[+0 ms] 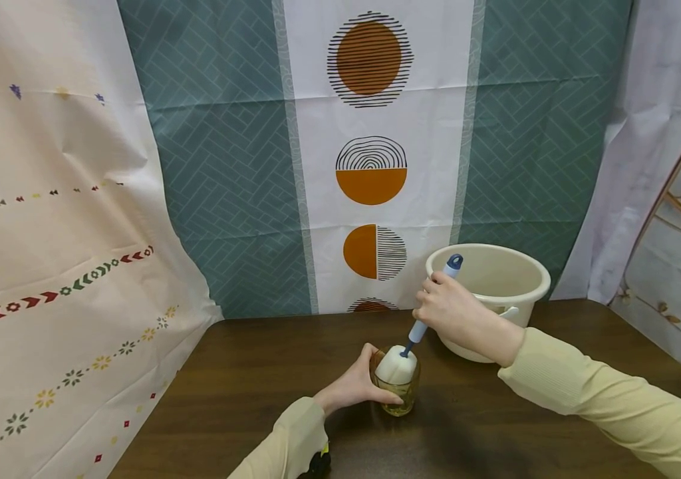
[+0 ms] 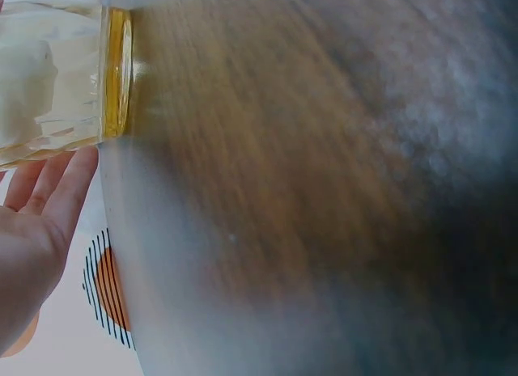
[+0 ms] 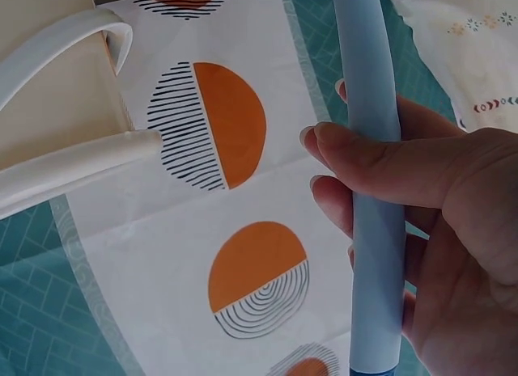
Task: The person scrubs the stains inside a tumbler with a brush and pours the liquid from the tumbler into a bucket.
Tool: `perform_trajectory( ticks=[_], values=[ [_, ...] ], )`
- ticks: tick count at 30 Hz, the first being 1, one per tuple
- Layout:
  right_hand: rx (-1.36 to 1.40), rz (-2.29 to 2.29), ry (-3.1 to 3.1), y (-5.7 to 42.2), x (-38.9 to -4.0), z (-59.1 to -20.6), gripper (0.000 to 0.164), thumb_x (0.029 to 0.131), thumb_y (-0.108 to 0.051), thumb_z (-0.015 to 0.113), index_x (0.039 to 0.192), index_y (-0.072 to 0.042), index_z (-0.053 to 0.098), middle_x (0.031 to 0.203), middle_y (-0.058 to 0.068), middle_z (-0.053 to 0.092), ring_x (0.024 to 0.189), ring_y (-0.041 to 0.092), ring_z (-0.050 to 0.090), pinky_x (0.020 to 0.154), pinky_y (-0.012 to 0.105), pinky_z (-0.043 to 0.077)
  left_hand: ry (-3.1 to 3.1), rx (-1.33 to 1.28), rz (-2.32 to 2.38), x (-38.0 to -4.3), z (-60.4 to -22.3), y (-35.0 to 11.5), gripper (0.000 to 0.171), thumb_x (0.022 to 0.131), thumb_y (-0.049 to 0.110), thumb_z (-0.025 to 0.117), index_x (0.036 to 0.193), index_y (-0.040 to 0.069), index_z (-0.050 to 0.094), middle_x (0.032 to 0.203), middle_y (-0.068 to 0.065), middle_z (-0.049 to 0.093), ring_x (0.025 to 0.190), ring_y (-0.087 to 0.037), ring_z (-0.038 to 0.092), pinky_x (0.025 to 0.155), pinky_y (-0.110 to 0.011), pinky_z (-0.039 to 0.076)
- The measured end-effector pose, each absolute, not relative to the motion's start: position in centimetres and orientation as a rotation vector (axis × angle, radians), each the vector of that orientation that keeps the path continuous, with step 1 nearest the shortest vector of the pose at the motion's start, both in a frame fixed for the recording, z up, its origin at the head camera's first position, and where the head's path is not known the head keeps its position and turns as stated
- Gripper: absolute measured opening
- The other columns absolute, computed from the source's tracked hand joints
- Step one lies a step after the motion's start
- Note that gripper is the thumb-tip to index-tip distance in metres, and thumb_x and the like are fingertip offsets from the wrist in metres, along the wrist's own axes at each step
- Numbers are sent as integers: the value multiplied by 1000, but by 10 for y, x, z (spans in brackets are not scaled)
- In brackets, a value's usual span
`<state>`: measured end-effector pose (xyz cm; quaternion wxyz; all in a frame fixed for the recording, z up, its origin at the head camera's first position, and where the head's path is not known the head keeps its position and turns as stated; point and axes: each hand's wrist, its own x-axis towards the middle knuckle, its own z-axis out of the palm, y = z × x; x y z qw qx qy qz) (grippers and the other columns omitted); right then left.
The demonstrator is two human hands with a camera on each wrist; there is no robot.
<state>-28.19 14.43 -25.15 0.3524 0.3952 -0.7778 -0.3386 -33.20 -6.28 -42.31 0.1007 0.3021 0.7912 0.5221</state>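
Note:
My left hand (image 1: 360,384) grips an amber glass (image 1: 397,398) low over the brown table, thumb on the near side and fingers behind. In the left wrist view the fingers lie along the side of the glass (image 2: 117,77), and a pale shape shows through its wall. The white sponge head (image 1: 397,365) of a bottle brush sits in the mouth of the glass, partly inside. My right hand (image 1: 449,307) holds the brush's light blue handle (image 3: 375,230), fingers and thumb wrapped round it. The handle slants up to the right, its dark blue loop end above the hand.
A cream bucket (image 1: 489,266) with a handle stands at the back right of the table (image 1: 245,372), just behind my right forearm. A patterned curtain (image 1: 227,166) hangs along the back edge. Pale cloths hang at both sides. A small black object (image 1: 318,464) lies by my left sleeve.

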Motion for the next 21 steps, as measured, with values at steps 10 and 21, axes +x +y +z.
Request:
perform_trajectory(
  ticks=[10, 21],
  values=[
    [1010, -841, -2031, 145, -283, -249, 12, 66, -15, 77, 71, -22, 69, 66, 1, 53, 67, 20, 50, 63, 33, 32, 2338, 889, 1542, -333, -425, -63, 64, 67, 23, 81, 107, 11, 34, 106, -1, 46, 94, -14, 49, 80, -32, 39],
    [1007, -833, -2052, 146, -284, -248, 11, 66, -16, 77, 71, -21, 69, 66, 1, 54, 66, 20, 49, 62, 33, 32, 2336, 884, 1540, -332, -423, -63, 63, 68, 24, 81, 107, 11, 34, 106, -1, 46, 96, -14, 49, 81, -32, 38]
  ],
)
